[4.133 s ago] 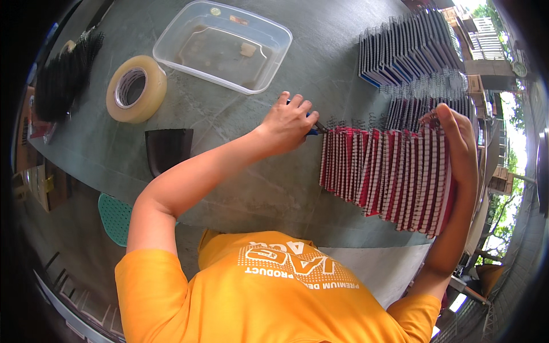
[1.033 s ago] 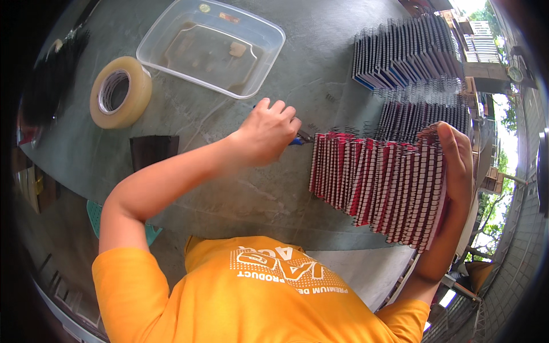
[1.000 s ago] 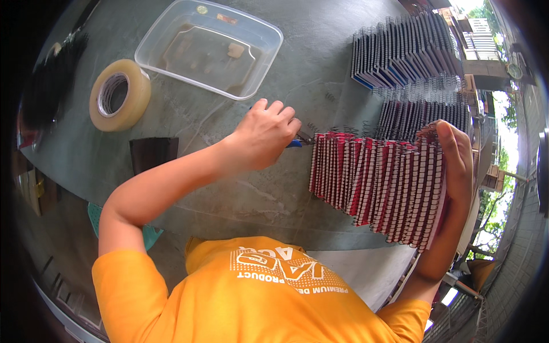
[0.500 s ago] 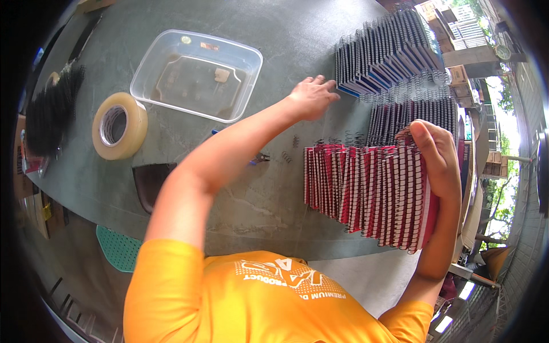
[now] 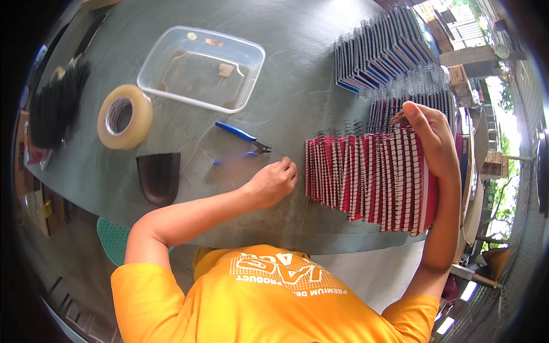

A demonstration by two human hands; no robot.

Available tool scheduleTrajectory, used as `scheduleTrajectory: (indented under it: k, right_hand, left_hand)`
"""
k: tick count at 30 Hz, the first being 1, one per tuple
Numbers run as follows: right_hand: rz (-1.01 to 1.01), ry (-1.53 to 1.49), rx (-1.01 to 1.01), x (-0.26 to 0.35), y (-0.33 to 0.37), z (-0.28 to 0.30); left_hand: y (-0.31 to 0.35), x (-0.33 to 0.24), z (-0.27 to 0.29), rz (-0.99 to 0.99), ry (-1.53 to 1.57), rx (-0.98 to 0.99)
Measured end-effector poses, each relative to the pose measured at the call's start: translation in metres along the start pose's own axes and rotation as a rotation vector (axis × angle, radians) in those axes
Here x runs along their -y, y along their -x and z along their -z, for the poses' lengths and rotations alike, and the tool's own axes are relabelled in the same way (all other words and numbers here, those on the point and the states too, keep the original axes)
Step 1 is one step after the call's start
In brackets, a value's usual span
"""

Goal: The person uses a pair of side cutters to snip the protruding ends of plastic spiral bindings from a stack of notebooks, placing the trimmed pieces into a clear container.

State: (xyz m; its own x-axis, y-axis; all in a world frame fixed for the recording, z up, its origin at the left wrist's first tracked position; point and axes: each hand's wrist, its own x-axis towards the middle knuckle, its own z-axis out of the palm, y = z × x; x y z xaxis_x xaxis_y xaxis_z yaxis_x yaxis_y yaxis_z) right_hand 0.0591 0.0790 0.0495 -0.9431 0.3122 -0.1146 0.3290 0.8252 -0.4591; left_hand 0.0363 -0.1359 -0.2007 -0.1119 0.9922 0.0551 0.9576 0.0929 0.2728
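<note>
A row of red spiral notebooks (image 5: 366,180) stands packed on the table with the coil-bound edges toward me. At its right end my right hand (image 5: 432,137) is wrapped round the last notebooks, thumb uppermost, the other fingers partly hidden. Just left of the row, my left hand (image 5: 273,182) is low over the table with curled fingers; whatever it holds, if anything, is hidden. Loose coil ends (image 5: 349,128) stick up behind the red row. Left of that hand lie blue-handled wire cutters (image 5: 243,134), one handle blurred.
Dark spiral notebooks (image 5: 412,94) and blue ones (image 5: 383,51) stand behind the red row. Leftward are a clear plastic tub (image 5: 200,100), a tape roll (image 5: 143,123), a dark scoop-shaped piece (image 5: 159,180) and a bundle of black coils (image 5: 57,108). The table's near edge (image 5: 337,250) curves before me.
My left hand has come back from the blue notebooks toward me, its spread fingers now curled. Short coil bits on the table are no longer visible. The cutters are uncovered. My right hand stays put.
</note>
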Motion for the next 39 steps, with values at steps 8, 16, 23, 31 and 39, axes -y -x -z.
scheduleTrajectory:
  k: [8,16,23,31,39]
  right_hand:
    - [-0.03,-0.077,0.028,-0.006,0.0,0.001]
    - [-0.005,-0.068,0.001,-0.004,0.001,0.003]
    - [0.002,-0.039,-0.035,-0.011,-0.002,0.005]
    - [-0.048,-0.283,0.132,-0.004,-0.009,0.032]
    - [0.242,0.058,0.126,0.025,-0.045,0.031]
  left_hand:
    - [0.009,0.067,0.096,0.085,-0.065,-0.858]
    - [0.043,0.07,0.091,0.263,-0.183,-0.539]
    - [0.074,0.078,0.06,0.471,0.046,0.133]
    - [0.055,0.059,0.028,0.487,-0.104,-0.066]
    - [-0.002,0.033,0.027,0.366,0.601,-0.408]
